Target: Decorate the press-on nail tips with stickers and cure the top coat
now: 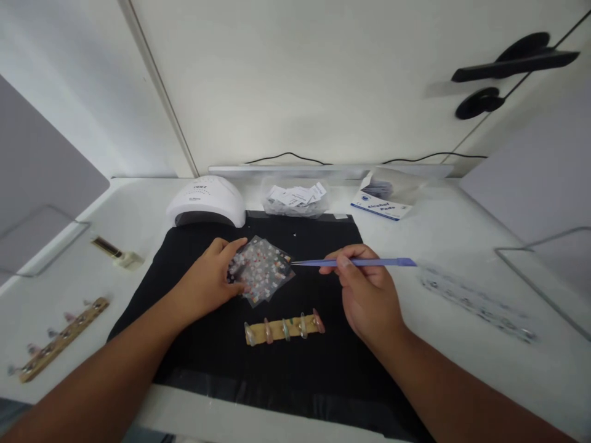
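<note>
My left hand (207, 274) grips a small stack of clear nail sticker sheets (268, 271) by its left side, thumb below and index finger above. Small white, orange and dark designs cover the sheets. Held between the thumb and fingers of my right hand (362, 280) is a pair of slim purple tweezers (383, 262). Their silver points reach the right corner of the sheets. Below the sheets, a tan strip (274, 332) lies on the black mat (207, 357), carrying several false nails (285, 330) in pink, greenish and pale tones.
A white nail lamp (207, 200) stands behind the mat, beside a clear container of white packets (298, 197). An open alcohol pads box (383, 195) is at back right. Left lie a polish bottle (117, 253) and a wooden nail stand (64, 338); right, a blurred clear strip (478, 301).
</note>
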{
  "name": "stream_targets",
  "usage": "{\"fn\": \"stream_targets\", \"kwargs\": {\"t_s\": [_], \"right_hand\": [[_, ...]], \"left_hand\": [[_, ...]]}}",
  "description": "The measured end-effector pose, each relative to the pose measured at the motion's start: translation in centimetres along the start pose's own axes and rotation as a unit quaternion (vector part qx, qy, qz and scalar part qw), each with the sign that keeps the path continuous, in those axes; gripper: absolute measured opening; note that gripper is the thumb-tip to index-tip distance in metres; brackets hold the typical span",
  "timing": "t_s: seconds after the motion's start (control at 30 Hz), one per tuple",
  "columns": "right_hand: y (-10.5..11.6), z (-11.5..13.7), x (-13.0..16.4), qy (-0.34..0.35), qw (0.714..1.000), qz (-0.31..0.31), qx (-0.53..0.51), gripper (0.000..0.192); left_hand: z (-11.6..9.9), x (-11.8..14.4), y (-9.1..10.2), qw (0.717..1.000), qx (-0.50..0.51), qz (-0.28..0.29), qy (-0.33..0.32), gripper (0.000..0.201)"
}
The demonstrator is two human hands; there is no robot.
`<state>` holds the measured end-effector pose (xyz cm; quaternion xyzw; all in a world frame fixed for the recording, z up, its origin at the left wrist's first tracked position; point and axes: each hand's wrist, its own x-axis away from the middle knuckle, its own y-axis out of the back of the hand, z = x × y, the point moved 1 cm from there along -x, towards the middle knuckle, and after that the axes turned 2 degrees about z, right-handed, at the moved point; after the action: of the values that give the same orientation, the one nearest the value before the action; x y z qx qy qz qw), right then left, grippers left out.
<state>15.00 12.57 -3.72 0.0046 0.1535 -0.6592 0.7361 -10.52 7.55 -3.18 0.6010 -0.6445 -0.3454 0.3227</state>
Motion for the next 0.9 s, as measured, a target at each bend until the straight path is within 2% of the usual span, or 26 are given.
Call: {"fn": "stream_targets", "kwargs": {"t_s": [0.23, 0.5, 0.73, 0.9], "right_hand": [[-0.4, 0.5, 0.5, 0.023, 0.999, 0.024, 0.010, 0.016], [-0.6, 0.8, 0.6, 0.040, 0.999, 0.030, 0.006, 0.014], [-0.7, 1.3, 0.7, 0.051, 0.998, 0.036, -0.006, 0.012], [-0.7, 1.4, 0.8, 0.059, 0.997, 0.042, -0.007, 0.013]], "left_hand": [[1.1, -0.1, 0.0, 0.989, 0.149, -0.015, 0.004, 0.074], [1.0, -0.4, 0.0, 0.940, 0.341, 0.006, 0.010, 0.070], [0.3, -0.3, 0.5, 0.911, 0.412, 0.007, -0.003, 0.057], [0.3, -0.2, 0.2, 0.903, 0.428, 0.012, -0.027, 0.067]]}}
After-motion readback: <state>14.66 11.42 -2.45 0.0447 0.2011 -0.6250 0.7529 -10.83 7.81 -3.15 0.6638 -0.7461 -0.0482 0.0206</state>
